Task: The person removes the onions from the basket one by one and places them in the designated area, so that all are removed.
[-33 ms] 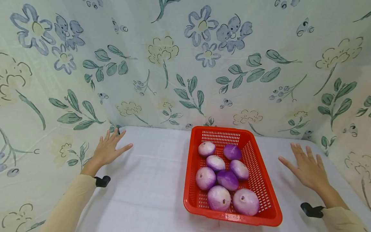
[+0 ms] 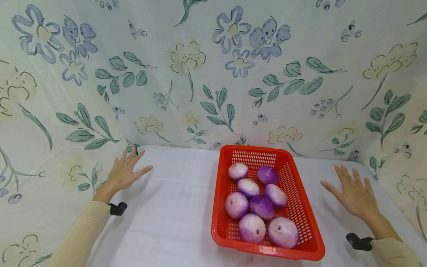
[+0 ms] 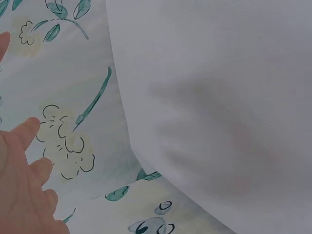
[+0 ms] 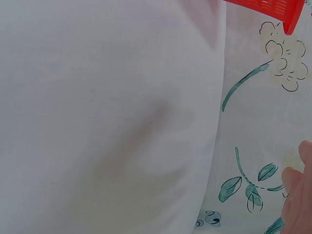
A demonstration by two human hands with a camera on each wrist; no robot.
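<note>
A red plastic basket with slotted walls stands on the white table, right of the middle in the head view. Inside it lie several purple onions, some pale and streaked, others deep purple like the onion at the back. My left hand hovers over the table's left side, fingers spread, holding nothing. To the basket's right, my right hand is held with straight, spread fingers, apart from the basket and holding nothing. In the right wrist view, a corner of the basket shows at the top.
The white-covered table extends between my left hand and the basket. A cloth with blue flowers and green leaves hangs behind the table and along both sides. Shadows of both hands fall on the white cover. Dark straps sit at both wrists.
</note>
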